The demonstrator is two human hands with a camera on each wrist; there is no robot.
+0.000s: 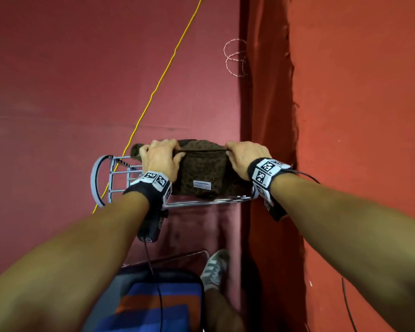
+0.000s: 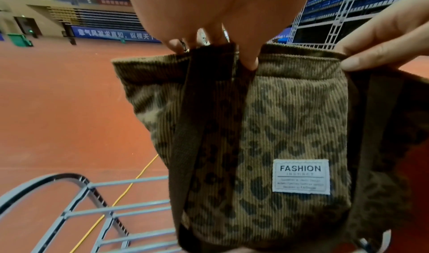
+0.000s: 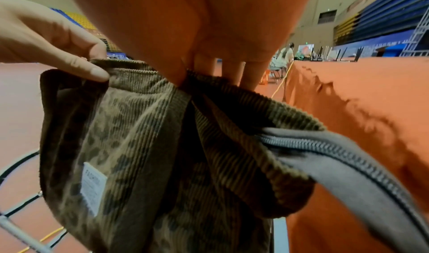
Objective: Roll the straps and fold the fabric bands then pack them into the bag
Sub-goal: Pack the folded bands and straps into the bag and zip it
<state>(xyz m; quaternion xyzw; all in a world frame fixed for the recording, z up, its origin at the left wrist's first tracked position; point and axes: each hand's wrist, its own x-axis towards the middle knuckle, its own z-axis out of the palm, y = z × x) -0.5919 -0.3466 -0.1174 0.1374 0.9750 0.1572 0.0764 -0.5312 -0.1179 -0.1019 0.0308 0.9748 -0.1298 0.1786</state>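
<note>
We see a leopard-print corduroy bag (image 1: pixel 199 168) held at its top edge over a grey wire rack (image 1: pixel 110 178), with a "FASHION" label (image 1: pixel 202 184) facing us. The left hand (image 1: pixel 159 156) pinches the rim where a dark brown handle strap (image 2: pixel 209 95) is sewn on: in the left wrist view its fingers (image 2: pixel 248 55) curl down over the strap and the corduroy edge. The right hand (image 1: pixel 246 156) grips the opposite end of the rim, its fingers (image 3: pixel 209 66) closed on a bunched fold of corduroy. We judge that the two grips, set well apart along the rim, keep the top edge taut and the bag upright, so that the mouth can be pulled open for packing. In the right wrist view a grey zipper band (image 3: pixel 343 157) hangs out to the side of the bag, which suggests that the zip is undone. No rolled straps or folded fabric bands appear in any view, and we cannot tell whether any lie inside the bag. An orange-red cloth (image 1: pixel 357 116) drapes a surface just beside the right hand, and a yellow cable (image 1: pixel 158 85) crosses the red floor behind the rack. Below, a shoe (image 1: pixel 215 267) and a blue case (image 1: pixel 158 295) are visible.
</note>
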